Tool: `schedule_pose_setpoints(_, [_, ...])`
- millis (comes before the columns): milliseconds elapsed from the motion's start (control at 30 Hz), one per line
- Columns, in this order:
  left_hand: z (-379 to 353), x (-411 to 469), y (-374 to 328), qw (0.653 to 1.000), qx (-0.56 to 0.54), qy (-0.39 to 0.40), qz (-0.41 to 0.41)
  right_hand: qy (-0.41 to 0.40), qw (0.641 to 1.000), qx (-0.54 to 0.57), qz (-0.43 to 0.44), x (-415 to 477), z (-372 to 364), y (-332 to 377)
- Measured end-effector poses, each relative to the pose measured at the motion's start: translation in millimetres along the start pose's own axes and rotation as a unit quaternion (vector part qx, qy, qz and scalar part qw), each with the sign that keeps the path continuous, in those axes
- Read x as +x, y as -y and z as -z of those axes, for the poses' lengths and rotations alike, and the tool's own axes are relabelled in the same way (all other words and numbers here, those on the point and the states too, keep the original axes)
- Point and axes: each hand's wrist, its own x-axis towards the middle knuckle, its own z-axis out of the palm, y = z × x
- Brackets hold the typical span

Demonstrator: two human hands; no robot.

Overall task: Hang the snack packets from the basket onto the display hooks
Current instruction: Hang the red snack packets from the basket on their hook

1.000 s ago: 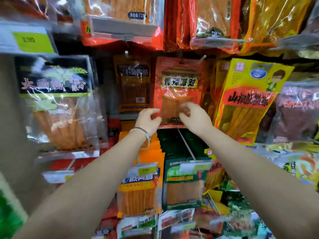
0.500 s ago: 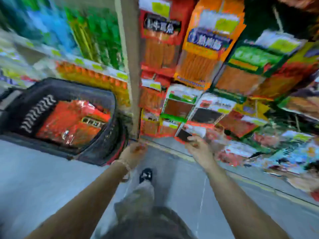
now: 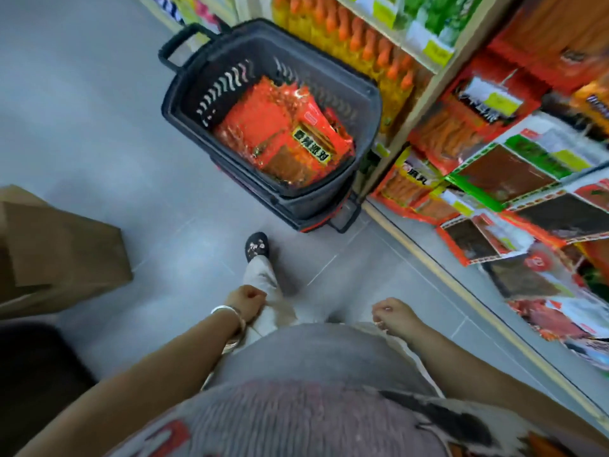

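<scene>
Our left hand point(image 3: 247, 301) and right hand point(image 3: 392, 313) hang loosely curled, empty; ahead of them, red packets point(image 3: 280, 140) fill the basket point(image 3: 250, 51), not yet hung.

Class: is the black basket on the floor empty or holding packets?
Holding packets: red snack packets lie piled at the bottom of the basket, well below its rim.
</scene>
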Motion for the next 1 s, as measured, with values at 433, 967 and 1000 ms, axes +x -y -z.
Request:
schedule_pose_setpoints(433, [197, 125, -106, 0.989, -0.135, 0.007, -0.061, -0.012, 0.981, 0.154, 0.12, 86, -28, 289])
schedule_pose_setpoints(967, [189, 255, -225, 0.961, -0.268, 0.053, -0.043, -0.099, 0.904, 0.326, -0.258, 292, -51, 294])
schedule_pose_setpoints(1000, [188, 260, -227, 0.962, -0.263, 0.054, -0.048, -0.12, 0.889, 0.345, -0.275, 298, -55, 292])
